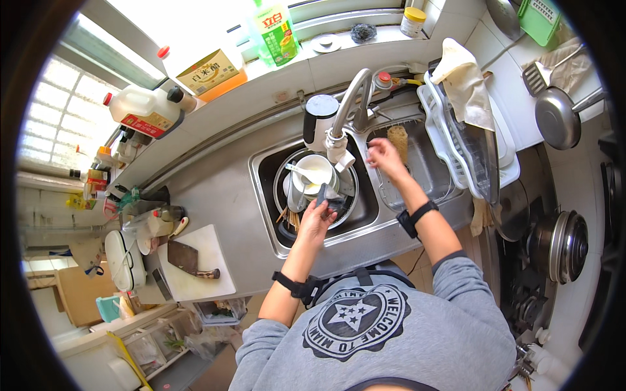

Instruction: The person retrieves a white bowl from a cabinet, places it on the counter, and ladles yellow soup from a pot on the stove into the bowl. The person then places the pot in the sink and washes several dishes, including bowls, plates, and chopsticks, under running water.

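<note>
My left hand [317,218] holds a dark grey cloth or scrubbing pad [331,196] over the near edge of a round metal basin [353,207] in the left sink bowl. White bowls [320,166] are stacked in the basin, with a white spoon [303,171] lying on top and wooden chopsticks [292,220] at the near left. My right hand [384,155] hovers above the divider and right bowl, its fingers bent and nothing seen in them. Just beside it, a tan loofah sponge [398,141] lies in the right bowl. The curved faucet [354,90] rises behind the two bowls.
A white and black container [319,119] stands behind the basin. On the right, a white dish rack [442,132] holds a dark tray and a cloth. A cleaver [183,259] lies on a white cutting board [215,244] at the left. Bottles line the sill, including green detergent [276,36].
</note>
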Tool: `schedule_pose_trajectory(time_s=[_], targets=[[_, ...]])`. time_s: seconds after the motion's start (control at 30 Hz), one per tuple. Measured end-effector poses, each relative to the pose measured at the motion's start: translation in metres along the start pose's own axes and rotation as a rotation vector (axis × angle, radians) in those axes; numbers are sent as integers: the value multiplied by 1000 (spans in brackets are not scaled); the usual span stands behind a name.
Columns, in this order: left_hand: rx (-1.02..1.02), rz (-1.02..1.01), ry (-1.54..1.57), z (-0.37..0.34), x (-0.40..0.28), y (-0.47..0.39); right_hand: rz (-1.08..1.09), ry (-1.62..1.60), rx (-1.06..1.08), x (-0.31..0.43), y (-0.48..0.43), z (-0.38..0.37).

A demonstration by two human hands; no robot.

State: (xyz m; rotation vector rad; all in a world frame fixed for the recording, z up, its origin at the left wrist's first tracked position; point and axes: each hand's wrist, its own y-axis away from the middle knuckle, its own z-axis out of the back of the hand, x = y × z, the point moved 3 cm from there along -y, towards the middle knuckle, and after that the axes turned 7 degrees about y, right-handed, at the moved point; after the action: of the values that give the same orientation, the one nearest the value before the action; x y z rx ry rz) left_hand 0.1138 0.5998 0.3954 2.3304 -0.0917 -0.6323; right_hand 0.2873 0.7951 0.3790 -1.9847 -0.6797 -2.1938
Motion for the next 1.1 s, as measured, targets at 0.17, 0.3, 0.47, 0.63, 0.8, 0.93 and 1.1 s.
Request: schedule_pose_trajectory(time_s=[0.17, 0.3, 0.47, 0.63, 0.8, 0.93, 1.1], targets=[[-100, -88, 125, 22, -13, 11, 125, 896, -562, -19, -78, 57], [-147, -164, 188, 35, -24, 18, 114, 865, -394, -18, -99, 60], [-234, -222, 259, 52, -31, 26, -18, 782, -473, -1, -93, 64], [-240, -230, 288, 55, -33, 24, -104, 493, -433, -1, -97, 69], [-224, -233, 272, 49, -31, 19, -97, 437, -421, -5, -104, 73], [-211, -204, 257, 46, -27, 14, -110, 439, -432, -5, -106, 76], [-207, -200, 245, 46, -23, 12, -99, 427, -432, -5, -108, 77]])
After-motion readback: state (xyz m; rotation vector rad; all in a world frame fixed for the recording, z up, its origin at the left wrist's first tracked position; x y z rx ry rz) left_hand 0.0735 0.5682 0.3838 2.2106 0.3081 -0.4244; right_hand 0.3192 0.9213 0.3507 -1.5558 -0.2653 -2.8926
